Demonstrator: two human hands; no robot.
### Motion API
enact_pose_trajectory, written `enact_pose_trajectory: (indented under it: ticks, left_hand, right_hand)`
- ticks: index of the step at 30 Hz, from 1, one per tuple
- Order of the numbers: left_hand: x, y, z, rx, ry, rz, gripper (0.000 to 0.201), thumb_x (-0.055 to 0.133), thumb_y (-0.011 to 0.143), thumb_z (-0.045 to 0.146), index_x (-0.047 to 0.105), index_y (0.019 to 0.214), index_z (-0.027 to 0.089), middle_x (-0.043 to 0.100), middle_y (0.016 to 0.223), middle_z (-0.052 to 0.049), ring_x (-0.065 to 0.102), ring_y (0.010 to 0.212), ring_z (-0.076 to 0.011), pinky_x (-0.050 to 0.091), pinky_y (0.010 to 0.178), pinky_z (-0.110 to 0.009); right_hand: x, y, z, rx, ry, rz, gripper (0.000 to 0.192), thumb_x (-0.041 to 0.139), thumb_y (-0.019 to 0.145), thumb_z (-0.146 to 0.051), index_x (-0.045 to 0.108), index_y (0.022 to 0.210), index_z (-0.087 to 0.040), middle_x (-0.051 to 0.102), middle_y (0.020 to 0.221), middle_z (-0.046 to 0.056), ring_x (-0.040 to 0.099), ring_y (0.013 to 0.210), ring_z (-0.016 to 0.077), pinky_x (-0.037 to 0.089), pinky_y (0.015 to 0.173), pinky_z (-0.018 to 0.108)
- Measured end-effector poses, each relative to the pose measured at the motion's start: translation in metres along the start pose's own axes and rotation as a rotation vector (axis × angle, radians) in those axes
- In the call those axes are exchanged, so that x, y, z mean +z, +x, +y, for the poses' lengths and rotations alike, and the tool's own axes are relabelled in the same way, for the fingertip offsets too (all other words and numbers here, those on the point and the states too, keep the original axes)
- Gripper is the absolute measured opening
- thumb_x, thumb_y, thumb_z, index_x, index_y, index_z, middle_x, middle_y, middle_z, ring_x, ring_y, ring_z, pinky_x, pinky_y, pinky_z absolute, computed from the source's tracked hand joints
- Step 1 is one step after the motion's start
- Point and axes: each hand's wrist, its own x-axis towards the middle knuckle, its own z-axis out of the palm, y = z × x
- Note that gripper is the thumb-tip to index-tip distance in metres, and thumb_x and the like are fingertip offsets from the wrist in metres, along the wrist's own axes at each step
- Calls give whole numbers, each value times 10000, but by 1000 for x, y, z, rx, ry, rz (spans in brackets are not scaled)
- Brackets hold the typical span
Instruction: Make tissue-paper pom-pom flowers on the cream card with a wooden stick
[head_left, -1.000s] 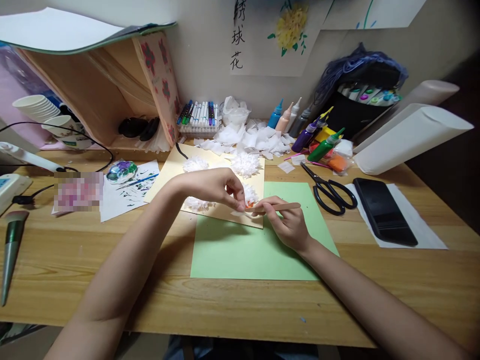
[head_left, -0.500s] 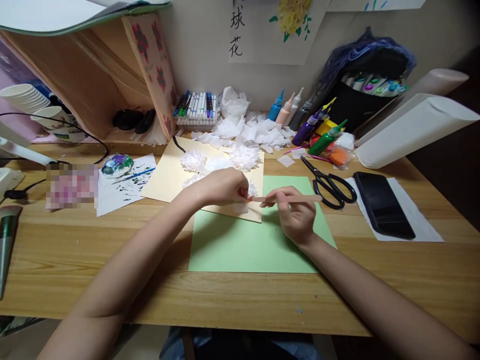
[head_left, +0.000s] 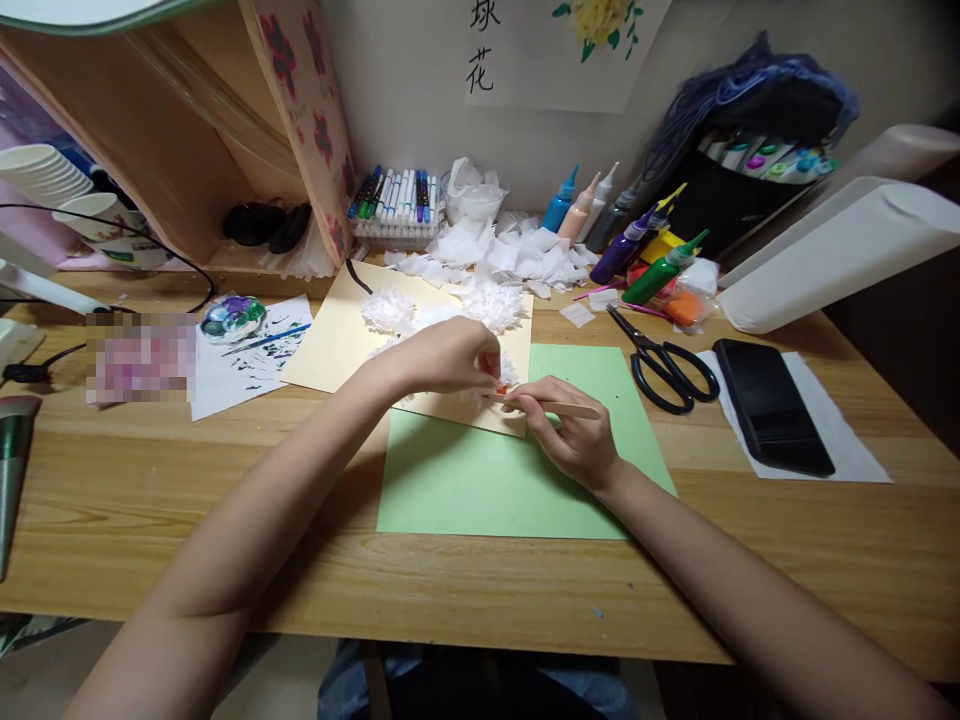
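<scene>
My right hand (head_left: 574,435) is closed on a flat wooden craft stick (head_left: 570,410), its far end pointing left to my left fingertips. My left hand (head_left: 461,358) is bent over the lower right of a cream sheet (head_left: 322,345), fingers pinched; what they hold is hidden. A small orange bit (head_left: 502,389) shows right where the stick and the left fingers meet. Fluffy white paper flowers lie on the cream sheet: one flower (head_left: 388,310) at left, another flower (head_left: 491,303) at right, others partly covered by my left hand. Beneath lies a green sheet (head_left: 465,490).
Black scissors (head_left: 660,365) and a phone (head_left: 772,405) lie at right. Loose white tissue squares (head_left: 510,255), a marker box (head_left: 394,210) and paint bottles (head_left: 577,210) line the back. A paint palette (head_left: 234,318) and a brush (head_left: 266,340) are at left.
The stick's tip has moved left, close under my left fingers, and my right hand has shifted slightly left along with it. The view has tilted slightly. My left hand stays over the cream sheet.
</scene>
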Motion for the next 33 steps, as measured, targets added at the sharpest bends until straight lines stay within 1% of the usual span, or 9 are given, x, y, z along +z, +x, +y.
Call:
enact_pose_trajectory:
  ticks: [3, 5, 8, 12, 17, 22, 29, 31, 33]
  left_hand:
    - [-2, 1, -6, -71, 95, 145, 218, 517, 795, 163, 691, 926, 153, 708, 934, -58, 616, 833, -177, 429, 692, -260]
    - [-2, 1, -12, -139, 167, 189, 274, 476, 807, 117, 670, 997, 159, 699, 1023, -67, 616, 923, -197, 442, 756, -283]
    - [1, 0, -19, -195, 233, 165, 344, 447, 798, 68, 651, 1055, 170, 691, 1075, -73, 617, 976, -213, 451, 777, -299]
    - [4, 0, -19, -221, 293, 100, 361, 422, 816, 87, 644, 1089, 170, 696, 1053, -86, 633, 949, -218, 449, 732, -288]
    - [4, 0, -15, -217, 334, 54, 367, 410, 829, 104, 647, 1101, 169, 695, 1059, -94, 631, 963, -223, 437, 732, -285]
    - [3, 1, -17, -202, 310, 34, 423, 427, 789, 74, 630, 1149, 165, 694, 1071, -95, 630, 961, -222, 432, 728, -277]
    - [3, 0, -17, -200, 291, 39, 429, 434, 774, 65, 636, 1139, 164, 701, 1050, -97, 639, 921, -218, 433, 706, -268]
    - [3, -1, -17, -199, 296, 39, 428, 423, 778, 65, 637, 1138, 157, 698, 1052, -108, 640, 932, -229, 438, 712, -279]
    - [3, -1, -18, -190, 288, 35, 439, 421, 768, 56, 634, 1139, 152, 698, 1048, -114, 641, 933, -235, 443, 712, -286]
  right_hand:
    - [1, 0, 1, -20, -11, -15, 150, 483, 902, -162, 629, 899, -196, 719, 802, 50, 656, 719, 155, 523, 640, 298]
    - [2, 0, 1, -23, -24, -25, 144, 486, 903, -162, 626, 905, -196, 719, 808, 53, 663, 734, 157, 527, 642, 294]
    - [3, 1, 1, -22, -37, -45, 131, 493, 901, -161, 621, 905, -192, 713, 800, 54, 661, 741, 157, 532, 655, 291]
    - [6, 2, 0, -26, -61, -70, 135, 480, 908, -158, 609, 911, -196, 708, 791, 46, 654, 741, 156, 529, 664, 289]
    - [8, 3, -2, -69, -112, -71, 146, 473, 905, -147, 606, 917, -205, 708, 786, 40, 653, 730, 162, 527, 651, 295]
    - [8, 2, -3, -92, -113, -68, 141, 475, 902, -140, 598, 941, -198, 708, 796, 44, 641, 716, 160, 524, 647, 294]
    - [9, 2, -6, -141, -169, -225, 162, 450, 899, -145, 606, 866, -173, 666, 723, 66, 606, 686, 184, 503, 618, 315]
    - [7, 2, -7, -145, -152, -201, 157, 451, 894, -131, 603, 888, -171, 669, 739, 69, 612, 704, 185, 502, 635, 313]
    - [5, 2, -7, -121, -111, -135, 155, 454, 890, -114, 597, 909, -172, 675, 757, 68, 614, 706, 176, 499, 639, 304]
